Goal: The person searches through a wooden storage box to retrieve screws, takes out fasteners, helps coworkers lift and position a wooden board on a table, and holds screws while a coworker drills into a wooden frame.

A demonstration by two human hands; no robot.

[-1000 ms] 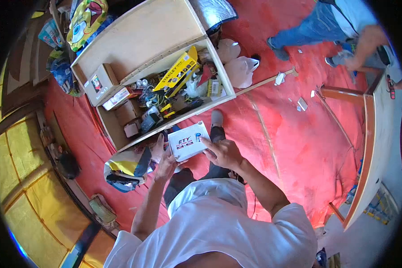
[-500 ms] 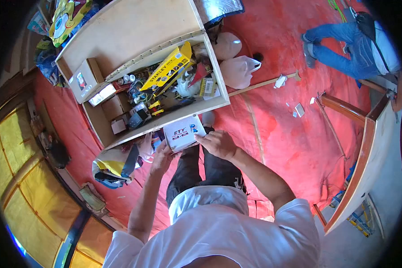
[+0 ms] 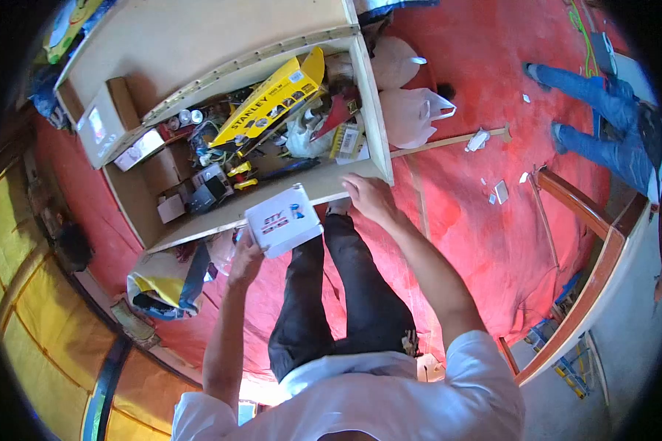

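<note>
In the head view, the left hand (image 3: pixel 247 261) grips the lower-left edge of a white ETY box (image 3: pixel 283 220), just left of the frame's centre. The right hand (image 3: pixel 371 198), loosely open, is right of it, near the wooden chest (image 3: pixel 377 121) holding a yellow Stanley box (image 3: pixel 268 103) at upper centre.

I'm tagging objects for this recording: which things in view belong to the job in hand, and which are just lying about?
Likely part of the job:
white ETY box, held by the left hand
open wooden chest, near the right hand

Seemingly just lying about:
yellow STANLEY box, inside the chest
pale plastic bags, beside the chest
wooden stick, on the red floor covering
</note>
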